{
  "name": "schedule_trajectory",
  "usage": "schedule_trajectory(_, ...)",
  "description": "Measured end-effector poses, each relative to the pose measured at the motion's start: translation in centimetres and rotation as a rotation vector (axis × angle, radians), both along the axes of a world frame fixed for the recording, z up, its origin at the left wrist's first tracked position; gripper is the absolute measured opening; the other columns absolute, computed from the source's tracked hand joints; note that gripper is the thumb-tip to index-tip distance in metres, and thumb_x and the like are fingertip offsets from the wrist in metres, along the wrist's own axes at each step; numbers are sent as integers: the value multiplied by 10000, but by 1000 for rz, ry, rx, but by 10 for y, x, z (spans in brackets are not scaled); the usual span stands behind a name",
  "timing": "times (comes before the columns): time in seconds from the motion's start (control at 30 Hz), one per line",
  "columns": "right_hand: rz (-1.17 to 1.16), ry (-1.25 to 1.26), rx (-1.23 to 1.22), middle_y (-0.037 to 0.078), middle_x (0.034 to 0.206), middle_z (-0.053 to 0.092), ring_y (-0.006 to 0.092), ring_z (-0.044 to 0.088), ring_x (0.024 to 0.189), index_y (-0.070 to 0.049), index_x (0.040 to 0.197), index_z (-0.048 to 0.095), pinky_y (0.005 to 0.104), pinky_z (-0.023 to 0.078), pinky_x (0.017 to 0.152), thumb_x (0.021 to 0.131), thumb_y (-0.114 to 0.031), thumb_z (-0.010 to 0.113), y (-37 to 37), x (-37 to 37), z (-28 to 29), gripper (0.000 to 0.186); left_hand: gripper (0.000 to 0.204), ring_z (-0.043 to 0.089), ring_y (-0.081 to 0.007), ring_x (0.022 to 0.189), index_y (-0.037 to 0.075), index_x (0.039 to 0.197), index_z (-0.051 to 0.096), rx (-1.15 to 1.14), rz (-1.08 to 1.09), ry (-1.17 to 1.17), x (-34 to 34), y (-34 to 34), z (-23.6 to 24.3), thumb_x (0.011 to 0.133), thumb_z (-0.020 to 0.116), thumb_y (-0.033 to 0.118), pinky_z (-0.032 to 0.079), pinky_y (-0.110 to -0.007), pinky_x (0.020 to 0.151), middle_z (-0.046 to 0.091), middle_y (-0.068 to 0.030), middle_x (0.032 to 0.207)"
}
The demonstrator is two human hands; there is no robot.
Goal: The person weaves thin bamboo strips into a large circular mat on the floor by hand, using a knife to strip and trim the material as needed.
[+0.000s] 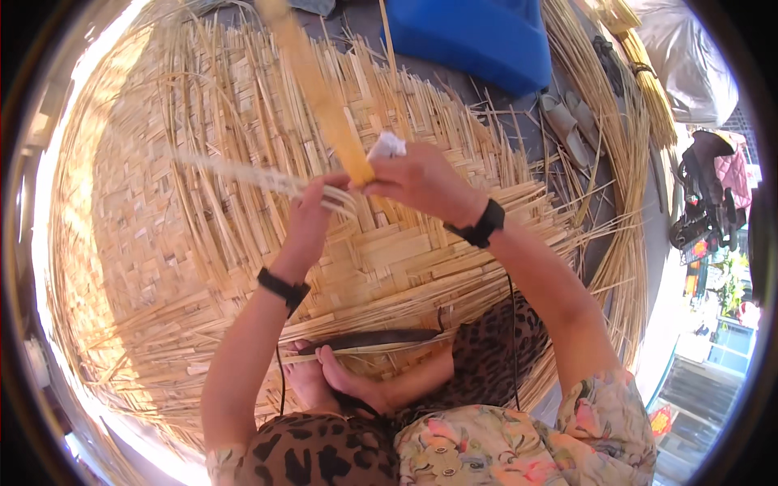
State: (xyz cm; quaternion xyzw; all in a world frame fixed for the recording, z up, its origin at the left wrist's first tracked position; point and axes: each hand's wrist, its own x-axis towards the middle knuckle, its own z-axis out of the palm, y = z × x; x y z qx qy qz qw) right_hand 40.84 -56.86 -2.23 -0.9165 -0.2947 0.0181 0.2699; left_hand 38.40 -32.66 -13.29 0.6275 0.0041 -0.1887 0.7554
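My right hand [425,178] is closed on the end of a broad yellow flat strip [316,81], blurred as it slants up and away. A bit of white cloth or paper [386,146] sits at the fingers of that hand. Close beside it, my left hand [308,223] pinches several thin pale strips [239,172]; they trail off leftward in a blur, with their ends curling over near the palm. Both hands are above a large woven reed mat [389,267], whose loose strip ends stick out at its far and right edges.
By my bare feet [344,381] lies a long dark curved tool [373,338] on the mat. A blue plastic container [470,36] stands beyond the far edge. Slippers [567,125] and long bundles of reeds [628,186] are on the right.
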Motion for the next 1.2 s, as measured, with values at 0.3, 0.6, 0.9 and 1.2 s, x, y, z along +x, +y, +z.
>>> schedule_trajectory(0.3, -313, 207, 213, 169, 1153, 766, 325, 766, 983, -74, 1310, 705, 422, 601, 813, 992, -197, 784, -37, -43, 20, 349, 424, 724, -221, 1077, 12, 1329, 673, -187, -283, 405, 32, -73, 5, 1182, 416, 315, 582, -394, 933, 767, -117, 1201)
schedule_trajectory(0.6, -188, 440, 628, 105, 1447, 694, 214, 725, 1244, -47, 1519, 584, 354, 578, 1014, 1030, -38, 625, -21, -19, -1, 490, 386, 698, -232, 990, 12, 1307, 697, 10, -274, -215, -1, -51, 11, 1126, 431, 225, 536, -395, 1024, 749, -71, 1073)
schedule_trajectory(0.9, -60, 110, -35, 72, 920, 767, 333, 748, 782, -185, 1110, 779, 430, 584, 684, 1007, -299, 800, 12, -55, 33, 155, 355, 686, -140, 1034, 49, 1363, 679, -155, -156, 67, 19, -11, -12, 1135, 621, 315, 579, -301, 885, 710, -24, 1104)
schedule_trajectory(1.2, -261, 228, 58, 183, 1109, 754, 388, 754, 964, -84, 1431, 657, 473, 602, 824, 1010, -231, 792, 23, -72, 37, 466, 863, 605, -244, 1398, 39, 1695, 399, -275, -533, 333, -1, -16, 2, 1156, 338, 710, 481, -411, 1211, 614, -139, 1564)
